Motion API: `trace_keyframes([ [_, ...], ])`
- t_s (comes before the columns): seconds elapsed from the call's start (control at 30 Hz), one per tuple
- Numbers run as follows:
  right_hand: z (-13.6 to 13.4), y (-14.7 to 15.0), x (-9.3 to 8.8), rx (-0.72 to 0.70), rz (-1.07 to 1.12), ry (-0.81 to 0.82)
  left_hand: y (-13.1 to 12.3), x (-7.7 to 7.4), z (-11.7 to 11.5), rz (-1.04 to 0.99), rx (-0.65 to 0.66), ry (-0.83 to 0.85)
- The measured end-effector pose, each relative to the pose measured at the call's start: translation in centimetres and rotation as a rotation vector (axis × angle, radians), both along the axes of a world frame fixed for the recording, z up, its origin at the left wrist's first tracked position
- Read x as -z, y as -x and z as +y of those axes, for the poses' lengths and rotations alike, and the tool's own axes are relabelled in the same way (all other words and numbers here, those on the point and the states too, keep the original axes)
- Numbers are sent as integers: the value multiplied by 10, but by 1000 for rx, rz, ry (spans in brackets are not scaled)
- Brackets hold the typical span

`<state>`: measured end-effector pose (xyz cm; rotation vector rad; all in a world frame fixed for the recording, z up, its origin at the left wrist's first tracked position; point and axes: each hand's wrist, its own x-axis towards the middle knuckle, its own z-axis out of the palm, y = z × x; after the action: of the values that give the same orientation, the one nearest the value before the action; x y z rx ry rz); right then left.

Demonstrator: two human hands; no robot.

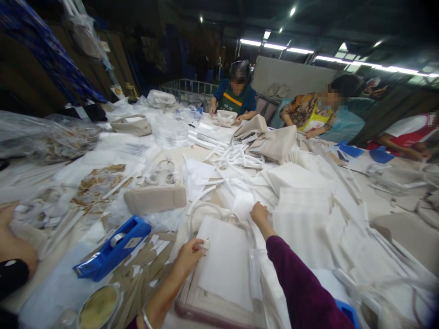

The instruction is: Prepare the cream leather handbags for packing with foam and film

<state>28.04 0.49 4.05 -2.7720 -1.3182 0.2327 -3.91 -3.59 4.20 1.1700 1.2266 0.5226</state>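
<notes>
The left hand (190, 257) pinches a white piece (206, 244) over the sheet (226, 267) on the bag (209, 302), and whether the right hand (259, 214) grips something, I cannot tell.

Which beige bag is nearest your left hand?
The bag with the white sheet on it, beside your left hand; the other bags are farther off.

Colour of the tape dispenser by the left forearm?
The tape dispenser is blue; it shows in the head view.
</notes>
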Motion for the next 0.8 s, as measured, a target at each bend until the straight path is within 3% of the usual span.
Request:
trace_keyframes([
  [0.17,10,-6,-24,-4,36,-50,6,-19,-8,-182,-148,198],
  [0.23,6,0,-38,3,87,-142,9,-29,-13,-226,-191,231],
  [0.3,-10,20,-47,3,306,-342,12,-37,-18,-259,-203,237],
  [0.4,-51,75,-49,17,770,-596,14,-44,-24,-292,-199,196],
  [0.5,-93,139,-39,64,1050,-569,15,-50,-28,-317,-179,93],
  [0.6,-116,185,-34,116,1308,-447,14,-54,-30,-365,-128,-5],
  [0.67,-119,202,-35,108,1386,-439,12,-55,-30,-325,-102,-82],
  [0.8,-115,213,-40,59,1468,-491,8,-50,-25,-37,-9,-285],
])
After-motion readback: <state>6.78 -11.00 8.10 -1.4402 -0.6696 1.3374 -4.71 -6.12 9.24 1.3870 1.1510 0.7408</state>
